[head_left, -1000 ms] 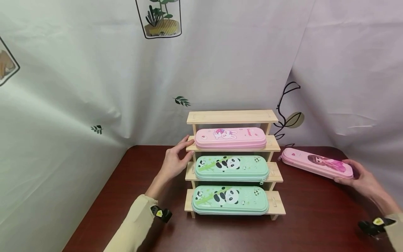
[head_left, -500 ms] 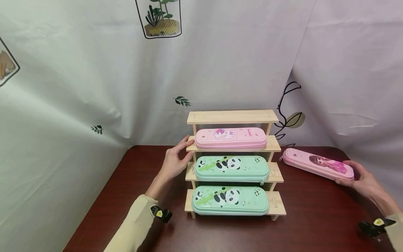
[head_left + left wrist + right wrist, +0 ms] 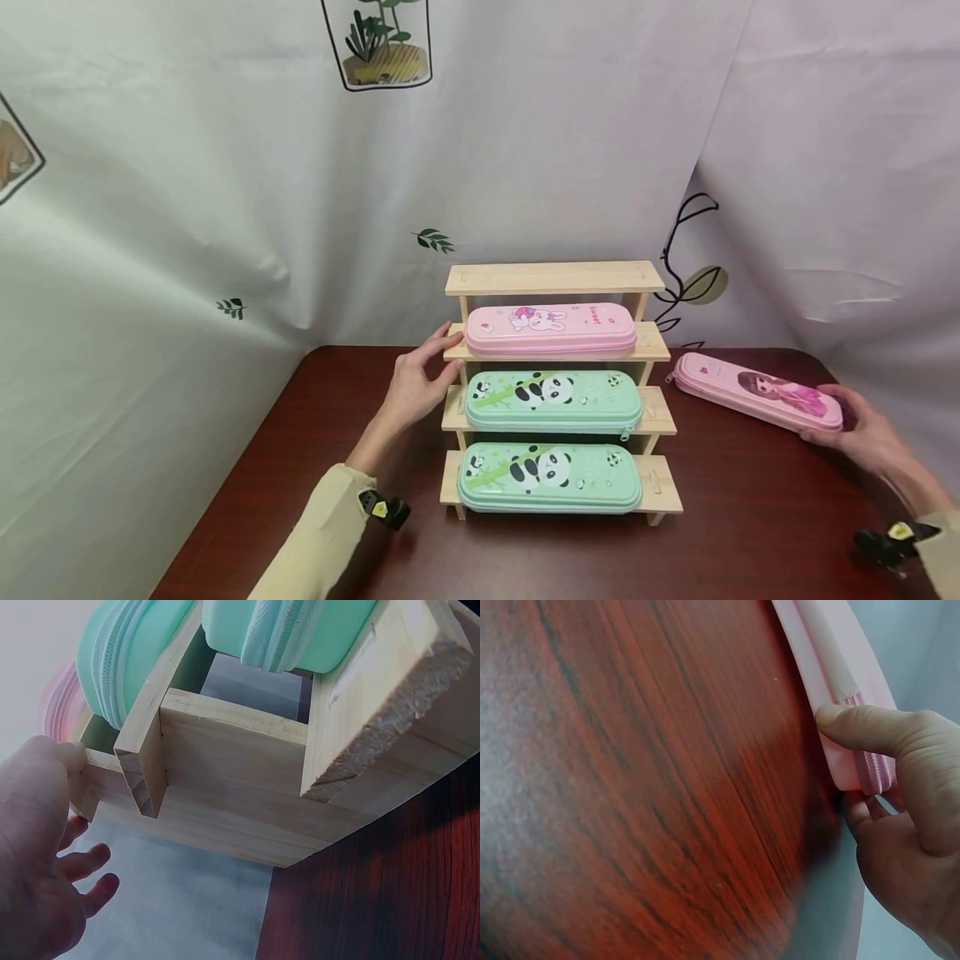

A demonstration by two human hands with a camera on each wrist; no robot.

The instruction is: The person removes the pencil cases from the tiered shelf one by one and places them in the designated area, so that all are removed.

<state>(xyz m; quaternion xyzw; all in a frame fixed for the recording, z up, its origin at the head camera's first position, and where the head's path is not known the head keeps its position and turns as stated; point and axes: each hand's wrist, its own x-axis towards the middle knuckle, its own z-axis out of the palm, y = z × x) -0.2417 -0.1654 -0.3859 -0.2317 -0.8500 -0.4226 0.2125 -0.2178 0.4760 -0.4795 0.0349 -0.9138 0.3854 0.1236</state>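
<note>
In the head view a stepped wooden display rack [image 3: 555, 277] bears a pink rabbit pencil case [image 3: 551, 327] above two green panda pencil cases [image 3: 552, 400]. My left hand [image 3: 417, 382] pinches the left end of the board under the rabbit case. Seen from the left wrist, the thumb of that hand [image 3: 34, 832] lies at the board's end, and the other fingers are spread below it. On the right, my right hand [image 3: 866, 429] grips the near end of another pink pencil case [image 3: 750, 387] with a girl printed on its lid. The right wrist view shows the thumb on the zipped side of this case [image 3: 840, 742].
A dark red-brown wooden table [image 3: 735, 508] carries everything. White patterned cloth [image 3: 555, 150] hangs behind it and along both sides. The rack's top board holds no case. The girl case lies at a slant, its far end close to the rack's right side.
</note>
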